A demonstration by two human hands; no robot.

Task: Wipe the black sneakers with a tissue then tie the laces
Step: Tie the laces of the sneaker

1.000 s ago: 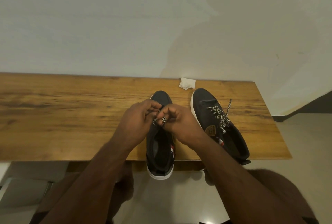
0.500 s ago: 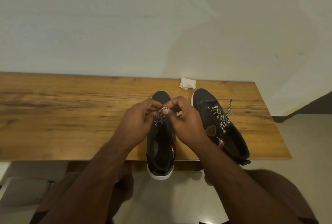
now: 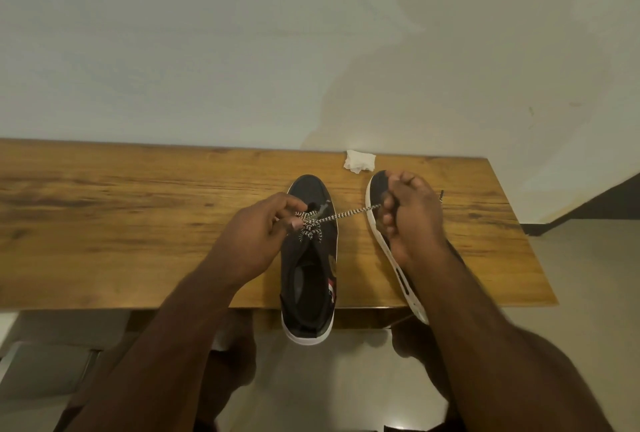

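Note:
Two black sneakers with white soles lie on the wooden table (image 3: 138,223), heels hanging over its near edge. My left hand (image 3: 256,234) pinches the speckled lace at the knot on the left sneaker (image 3: 308,279). A strand of that lace (image 3: 346,215) runs taut to the right. My right hand (image 3: 412,217) grips its far end and covers most of the right sneaker (image 3: 398,269), whose white sole edge shows. A crumpled white tissue (image 3: 360,160) lies at the table's back edge, behind the shoes.
A pale wall rises directly behind the table. The table's right edge ends near a dark skirting board (image 3: 588,213). Below the near edge I see the floor and my knees.
My right hand has moved right, away from my left hand, pulling a lace strand out taut across the gap between the shoes. My left hand stays at the knot.

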